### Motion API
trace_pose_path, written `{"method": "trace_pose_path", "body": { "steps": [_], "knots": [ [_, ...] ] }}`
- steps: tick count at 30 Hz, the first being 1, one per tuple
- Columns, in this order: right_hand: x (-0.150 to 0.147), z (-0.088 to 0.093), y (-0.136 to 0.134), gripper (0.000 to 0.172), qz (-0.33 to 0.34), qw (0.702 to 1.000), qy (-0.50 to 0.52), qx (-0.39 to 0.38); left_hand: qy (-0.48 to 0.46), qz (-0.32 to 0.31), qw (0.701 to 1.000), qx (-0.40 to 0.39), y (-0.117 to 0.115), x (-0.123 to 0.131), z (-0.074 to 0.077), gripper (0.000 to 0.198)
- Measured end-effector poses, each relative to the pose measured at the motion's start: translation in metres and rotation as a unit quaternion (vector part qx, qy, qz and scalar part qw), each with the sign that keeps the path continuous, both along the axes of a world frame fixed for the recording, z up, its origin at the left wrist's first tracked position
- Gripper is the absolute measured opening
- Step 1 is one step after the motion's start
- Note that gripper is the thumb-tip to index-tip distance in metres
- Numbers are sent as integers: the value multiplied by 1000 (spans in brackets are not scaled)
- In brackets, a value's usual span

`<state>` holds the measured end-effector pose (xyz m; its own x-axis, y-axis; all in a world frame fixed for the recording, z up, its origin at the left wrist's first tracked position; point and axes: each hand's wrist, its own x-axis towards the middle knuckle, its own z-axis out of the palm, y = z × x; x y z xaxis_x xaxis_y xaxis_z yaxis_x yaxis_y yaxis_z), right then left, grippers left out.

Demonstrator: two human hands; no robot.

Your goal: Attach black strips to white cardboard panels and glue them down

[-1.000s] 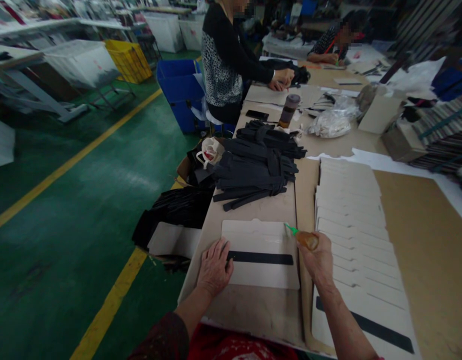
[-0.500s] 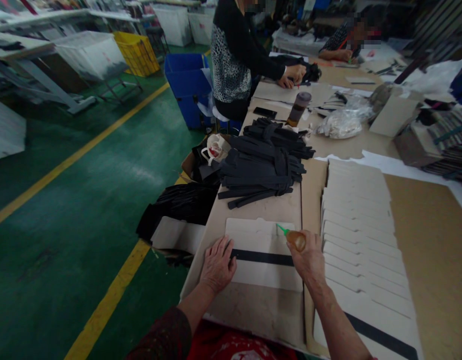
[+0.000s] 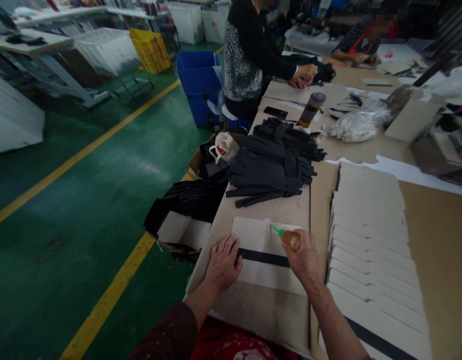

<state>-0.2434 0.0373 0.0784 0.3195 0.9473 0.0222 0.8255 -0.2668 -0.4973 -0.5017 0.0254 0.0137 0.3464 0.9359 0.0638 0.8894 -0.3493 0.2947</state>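
A pale card lies on the table with a black strip across it. My left hand rests flat on the card's left edge, at the strip's left end, fingers spread. In my right hand is a small bottle of amber liquid, held tilted. Its green nozzle points left, at the upper part of the card, where a shiny wet-looking line runs right. The strip's right end is near my right hand.
Bundled black strips lie beyond the card. Overlapping pale cards spread at the right. Farther back are a dark-topped bottle, a phone and two people. Boxes of black material stand left of the table.
The nozzle has moved left along the upper part of the card, and my right hand has shifted left relative to the card. The whole view has shifted slightly. My left hand stays on the card.
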Motion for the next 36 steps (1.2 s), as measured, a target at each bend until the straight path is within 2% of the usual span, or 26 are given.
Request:
{"method": "trace_pose_path", "body": {
  "steps": [4, 10, 15, 22, 28, 36],
  "knots": [
    [-8, 0, 3, 37, -8, 1000, -4, -4, -6, 2, 1000, -1, -1, 0, 2, 50],
    [-28, 0, 12, 33, 51, 998, -8, -19, -22, 6, 1000, -4, -1, 1, 2, 51],
    [-34, 1, 15, 34, 49, 999, 0, -8, -30, 2, 999, -12, -1, 0, 2, 52],
    [-64, 1, 26, 35, 108, 994, 14, -15, -39, -3, 999, -15, -2, -1, 1, 55],
    [-72, 2, 29, 35, 108, 994, 5, -15, -49, -1, 998, -25, -2, -1, 2, 53],
    [-102, 3, 41, 35, 150, 989, 11, -10, -48, -1, 998, -37, -2, -1, 1, 54]
  ]
}}
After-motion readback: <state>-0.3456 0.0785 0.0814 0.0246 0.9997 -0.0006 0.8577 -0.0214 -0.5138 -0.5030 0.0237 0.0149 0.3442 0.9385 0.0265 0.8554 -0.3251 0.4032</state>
